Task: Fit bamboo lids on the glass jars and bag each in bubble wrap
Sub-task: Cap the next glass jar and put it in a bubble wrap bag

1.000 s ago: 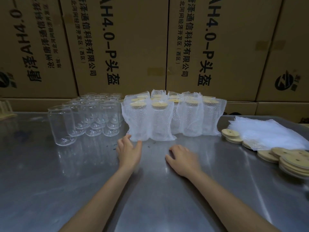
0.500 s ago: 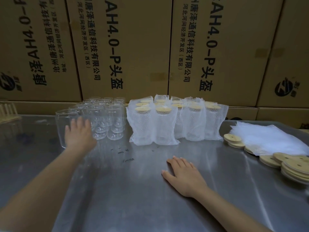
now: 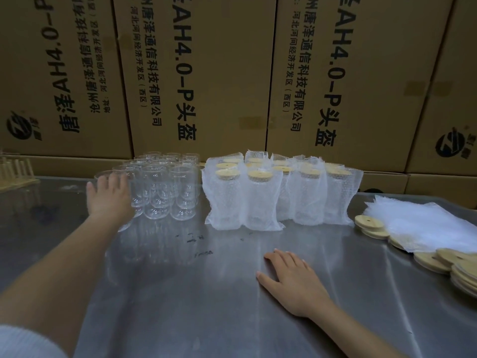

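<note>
Several empty glass jars (image 3: 165, 187) stand in a cluster at the back left of the steel table (image 3: 206, 293). My left hand (image 3: 108, 197) is wrapped around the nearest, leftmost glass jar (image 3: 126, 223), which shows past my fingers. To the right stand several lidded jars in bubble wrap bags (image 3: 260, 200). My right hand (image 3: 294, 277) lies flat on the table with fingers apart, holding nothing. Loose bamboo lids (image 3: 371, 226) lie at the right, with more bamboo lids (image 3: 454, 264) stacked near the edge. A pile of bubble wrap bags (image 3: 423, 223) lies beside them.
A wall of large printed cardboard boxes (image 3: 201, 73) rises directly behind the table. A wooden rack (image 3: 15, 171) sits at the far left edge. Dark smudges mark the table in front of the jars.
My left hand moved from the bagged jars leftward to the nearest empty jar and closed around it. My right hand slid a little nearer to me and stayed flat.
</note>
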`<state>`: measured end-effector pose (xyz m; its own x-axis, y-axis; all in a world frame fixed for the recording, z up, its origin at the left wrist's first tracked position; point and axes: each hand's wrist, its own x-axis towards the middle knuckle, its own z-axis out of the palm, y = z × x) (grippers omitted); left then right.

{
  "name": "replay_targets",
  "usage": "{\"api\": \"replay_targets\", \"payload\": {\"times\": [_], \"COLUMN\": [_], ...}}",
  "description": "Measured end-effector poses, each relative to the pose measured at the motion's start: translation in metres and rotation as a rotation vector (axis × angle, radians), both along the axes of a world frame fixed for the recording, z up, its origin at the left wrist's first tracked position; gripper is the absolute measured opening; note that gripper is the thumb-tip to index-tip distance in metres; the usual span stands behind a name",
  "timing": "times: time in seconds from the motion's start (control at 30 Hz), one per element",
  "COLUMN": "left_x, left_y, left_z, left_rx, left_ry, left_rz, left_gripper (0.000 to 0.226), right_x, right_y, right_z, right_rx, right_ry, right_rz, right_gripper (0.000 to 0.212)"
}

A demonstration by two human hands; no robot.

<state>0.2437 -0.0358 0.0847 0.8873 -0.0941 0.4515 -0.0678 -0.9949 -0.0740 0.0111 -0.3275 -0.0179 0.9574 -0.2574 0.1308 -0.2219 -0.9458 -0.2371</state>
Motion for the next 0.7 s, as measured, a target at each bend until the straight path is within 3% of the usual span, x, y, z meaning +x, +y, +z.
{"api": "replay_targets", "payload": {"times": [0.17,0.33,0.43,0.63,0.7], "left_x": [-0.018,-0.069,-0.115,-0.204,-0.230], "left_y": [-0.001,-0.011,-0.032,-0.085,-0.103], "left_z": [-0.025,-0.046,-0.057,-0.074,-0.070], "left_rx": [0.096,0.181,0.222,0.126,0.037], "left_ry": [-0.166,-0.425,-0.541,-0.673,-0.644], "left_rz": [-0.164,-0.504,-0.692,-1.005,-1.061], "left_gripper": [0.048,0.047,0.025,0.035,0.035], "right_x": [-0.002,-0.005,-0.007,-0.025,-0.036], "right_y": [0.001,0.005,0.007,0.012,0.016], "right_z": [0.002,0.007,0.010,0.013,0.017], "right_rx": [0.003,0.018,0.056,0.123,0.229], "right_ry": [-0.012,-0.061,-0.119,-0.292,-0.429], "right_rz": [-0.003,-0.009,-0.014,0.150,0.214], "right_gripper": [0.057,0.053,0.056,0.089,0.089]}}
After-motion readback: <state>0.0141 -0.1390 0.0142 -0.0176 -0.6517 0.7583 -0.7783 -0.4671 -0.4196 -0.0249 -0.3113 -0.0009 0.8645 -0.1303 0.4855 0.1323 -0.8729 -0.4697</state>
